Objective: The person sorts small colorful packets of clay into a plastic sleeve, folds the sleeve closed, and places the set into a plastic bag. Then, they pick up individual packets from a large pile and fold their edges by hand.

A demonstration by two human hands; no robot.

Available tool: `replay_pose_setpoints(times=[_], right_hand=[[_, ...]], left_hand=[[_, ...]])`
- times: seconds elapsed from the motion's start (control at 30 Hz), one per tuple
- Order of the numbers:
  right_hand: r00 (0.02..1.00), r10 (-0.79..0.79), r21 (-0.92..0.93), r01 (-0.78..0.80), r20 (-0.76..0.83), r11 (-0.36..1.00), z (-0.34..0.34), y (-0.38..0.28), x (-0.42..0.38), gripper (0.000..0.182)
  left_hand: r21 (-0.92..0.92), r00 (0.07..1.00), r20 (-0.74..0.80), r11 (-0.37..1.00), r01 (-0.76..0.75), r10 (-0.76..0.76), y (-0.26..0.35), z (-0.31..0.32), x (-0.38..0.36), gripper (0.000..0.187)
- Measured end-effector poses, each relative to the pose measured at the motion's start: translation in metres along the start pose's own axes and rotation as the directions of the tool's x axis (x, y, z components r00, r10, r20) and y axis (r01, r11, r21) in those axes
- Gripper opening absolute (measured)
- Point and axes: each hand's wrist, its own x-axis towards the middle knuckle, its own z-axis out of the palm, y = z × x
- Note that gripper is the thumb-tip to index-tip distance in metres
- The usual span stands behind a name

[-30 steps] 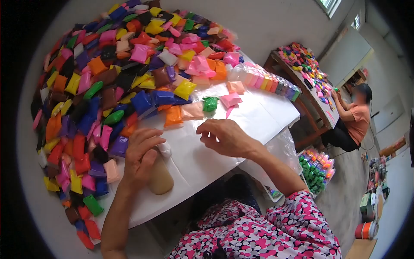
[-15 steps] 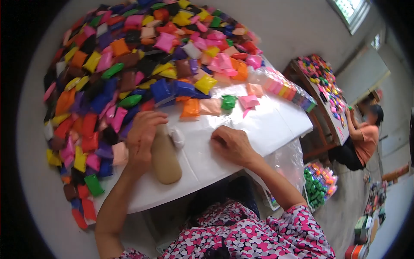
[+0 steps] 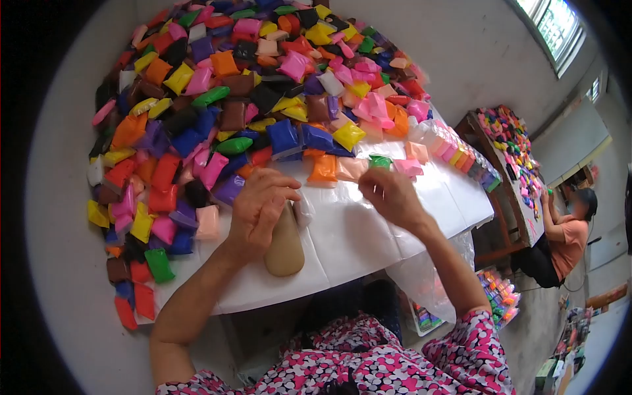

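Note:
My left hand [image 3: 262, 209] rests over the upper part of a beige, rounded object [image 3: 286, 247] on the white table sheet [image 3: 336, 253], its fingers bent. Just right of those fingers lies a small white packet [image 3: 303, 210], partly hidden. My right hand [image 3: 394, 197] is over the sheet with fingers curled; whatever they hold, if anything, is too small to make out. A green packet [image 3: 380, 161] and a pink packet [image 3: 408, 167] lie just beyond it. Orange [image 3: 322, 169] and peach packets [image 3: 351, 169] sit between the hands.
A large heap of colourful packets [image 3: 230, 115] covers the table's far and left parts. A row of packets in clear plastic [image 3: 464, 153] lies at the right edge. Crates of packets stand below. Another person [image 3: 567, 237] sits at a second table [image 3: 520, 178].
The view has shifted, so the table appears further right. My right hand has moved away from me, close to the green packet. My left hand stays by the beige object.

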Motion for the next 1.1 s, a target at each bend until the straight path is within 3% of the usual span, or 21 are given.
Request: replay_pose_setpoints(times=[0.03,0.07,0.1,0.23,0.33,0.43,0.53,0.73,0.83,0.87,0.97,1.0,1.1], right_hand=[[0.997,-0.048,-0.052,0.045,-0.053,0.998,-0.005,0.009,0.016,0.007],[0.991,0.018,-0.029,-0.022,-0.130,0.999,-0.008,0.010,0.032,0.010],[0.968,-0.064,-0.088,0.044,-0.243,0.995,-0.007,0.016,0.050,0.012],[0.962,-0.127,-0.374,0.028,-0.243,0.927,0.007,0.034,0.112,0.017],[0.985,0.173,-0.536,-0.161,-0.029,0.829,0.025,0.040,0.144,0.030],[0.954,0.299,-0.456,-0.276,-0.023,0.846,0.025,0.040,0.162,0.047],[0.947,0.319,-0.516,-0.283,-0.020,0.809,0.032,0.041,0.171,0.060],[0.969,0.237,-0.485,-0.243,-0.075,0.840,0.018,0.038,0.163,0.055],[0.956,0.040,-0.628,-0.223,-0.291,0.745,0.004,0.040,0.140,0.046],[0.946,0.029,-0.582,-0.224,-0.324,0.782,-0.005,0.042,0.134,0.042],[0.880,-0.011,-0.171,-0.080,-0.475,0.982,-0.026,0.041,0.102,0.044],[0.854,-0.057,-0.088,0.013,-0.517,0.996,-0.028,0.037,0.087,0.042],[0.873,0.086,0.311,0.078,-0.481,0.947,-0.033,0.016,0.043,0.039]], left_hand=[[-0.003,1.000,0.001,1.000,0.001,-0.001,0.001,0.000,0.000,0.026],[-0.006,1.000,0.003,1.000,0.003,-0.003,0.002,0.000,0.001,0.026],[-0.008,1.000,0.003,1.000,0.004,-0.004,0.002,0.000,0.001,0.025],[-0.010,1.000,-0.001,1.000,0.005,-0.005,-0.001,0.002,0.000,0.024],[-0.014,1.000,-0.001,1.000,0.018,-0.018,-0.003,0.001,-0.001,0.023],[-0.005,1.000,-0.012,1.000,0.016,-0.016,-0.006,0.001,-0.001,0.024],[-0.002,1.000,-0.021,1.000,0.007,-0.007,-0.006,0.002,-0.001,0.023],[0.031,0.999,-0.036,0.999,-0.007,0.009,-0.003,-0.001,-0.001,0.020],[0.063,0.999,-0.042,0.998,-0.025,0.027,-0.004,-0.002,0.000,0.019],[0.067,0.999,-0.035,0.997,-0.029,0.032,-0.003,-0.002,0.000,0.019],[0.102,0.997,-0.029,0.993,-0.067,0.070,0.000,-0.001,0.002,0.019],[0.120,0.996,-0.028,0.989,-0.082,0.086,0.002,-0.001,0.002,0.019],[0.223,0.992,-0.004,0.967,-0.124,0.128,0.005,-0.010,0.006,0.020]])
